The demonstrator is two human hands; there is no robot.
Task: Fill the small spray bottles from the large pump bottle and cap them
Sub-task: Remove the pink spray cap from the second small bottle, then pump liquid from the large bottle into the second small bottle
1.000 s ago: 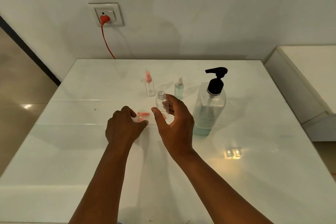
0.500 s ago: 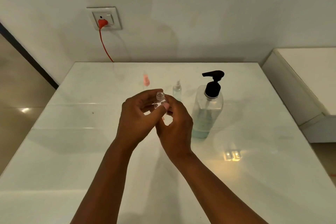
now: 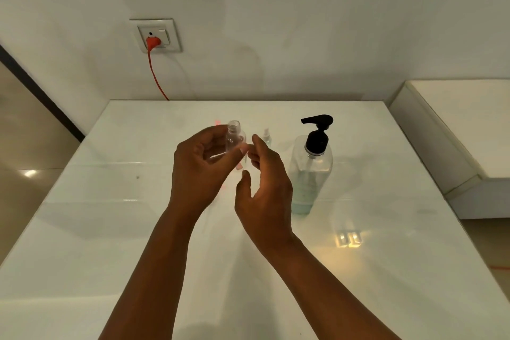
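Upright, the uncapped empty small bottle (image 3: 235,138) sits in the left grip (image 3: 202,171); right grip (image 3: 266,190) loose.

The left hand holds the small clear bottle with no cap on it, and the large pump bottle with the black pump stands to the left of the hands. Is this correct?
Not quite. In the head view the large pump bottle stands to the right of the hands, not the left. The rest holds: the left hand holds the small clear bottle, whose neck is open with no cap on it.

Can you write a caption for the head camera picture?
Left hand holds an uncapped small bottle beside the pump bottle.
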